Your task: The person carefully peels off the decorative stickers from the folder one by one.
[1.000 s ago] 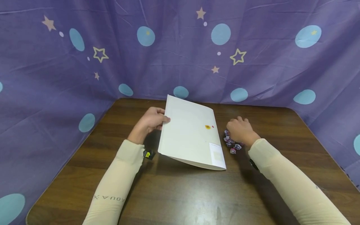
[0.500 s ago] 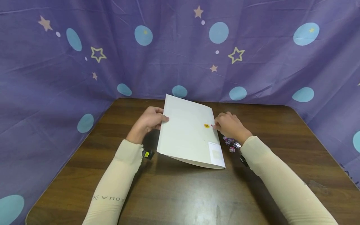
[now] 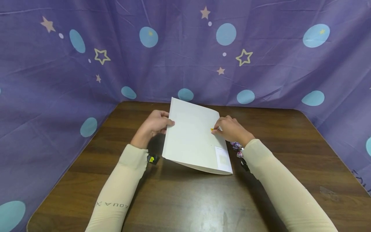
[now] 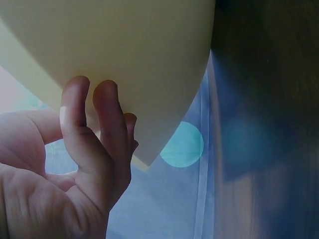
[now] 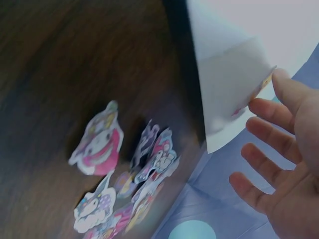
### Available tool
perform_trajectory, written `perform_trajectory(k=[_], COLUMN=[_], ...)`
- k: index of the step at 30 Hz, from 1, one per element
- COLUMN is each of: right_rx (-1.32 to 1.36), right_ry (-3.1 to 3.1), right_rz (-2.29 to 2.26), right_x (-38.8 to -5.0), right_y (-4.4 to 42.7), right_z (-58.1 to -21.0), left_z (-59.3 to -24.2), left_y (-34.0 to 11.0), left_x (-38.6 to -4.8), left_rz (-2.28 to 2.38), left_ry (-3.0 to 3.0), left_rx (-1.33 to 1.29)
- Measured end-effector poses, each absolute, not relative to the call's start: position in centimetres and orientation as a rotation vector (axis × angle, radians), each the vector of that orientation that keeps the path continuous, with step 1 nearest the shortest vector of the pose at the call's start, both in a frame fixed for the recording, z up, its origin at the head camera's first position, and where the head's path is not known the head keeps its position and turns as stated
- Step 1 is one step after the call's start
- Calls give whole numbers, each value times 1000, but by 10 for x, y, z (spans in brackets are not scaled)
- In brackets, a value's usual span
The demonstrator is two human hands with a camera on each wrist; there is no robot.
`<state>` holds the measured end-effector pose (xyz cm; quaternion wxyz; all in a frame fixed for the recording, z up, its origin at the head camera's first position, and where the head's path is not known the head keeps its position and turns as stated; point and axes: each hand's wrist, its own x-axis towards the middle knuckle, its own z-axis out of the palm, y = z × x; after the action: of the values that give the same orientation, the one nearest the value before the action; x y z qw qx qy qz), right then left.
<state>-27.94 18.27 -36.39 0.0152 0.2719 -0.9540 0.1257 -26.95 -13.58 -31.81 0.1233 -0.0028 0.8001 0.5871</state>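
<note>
A white folder point(image 3: 192, 135) stands tilted over the table, its lower edge bowed apart. My left hand point(image 3: 155, 124) grips its left edge, thumb on the front; in the left wrist view, the fingers point(image 4: 107, 107) rest against the back. My right hand point(image 3: 232, 129) is at the right part of the front face. Its thumb and index finger pinch a small yellow sticker point(image 5: 267, 82), mostly covered by the hand in the head view. Beside it on the folder is a small pink spot point(image 5: 238, 112). The other right fingers are spread loosely.
Several cut-out cartoon stickers point(image 5: 102, 142) lie in a loose pile on the wooden table point(image 3: 188, 203), right of the folder and partly under the right forearm. A pale label point(image 3: 223, 158) is on the folder's lower right corner. A purple curtain point(image 3: 185, 54) hangs behind.
My right hand has moved left from above the sticker pile to the folder, now covering most of the yellow sticker. The left hand and folder have hardly moved.
</note>
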Motion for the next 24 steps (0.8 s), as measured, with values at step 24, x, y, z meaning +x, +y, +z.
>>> perform_trajectory(k=[24], right_rx=[825], right_ry=[-2988], right_rz=[89], right_x=[-280], right_y=[161], right_z=[-360], left_z=[-317], left_y=[-136], left_x=[-267], left_rz=[1716], left_ry=[2334], left_rx=[30])
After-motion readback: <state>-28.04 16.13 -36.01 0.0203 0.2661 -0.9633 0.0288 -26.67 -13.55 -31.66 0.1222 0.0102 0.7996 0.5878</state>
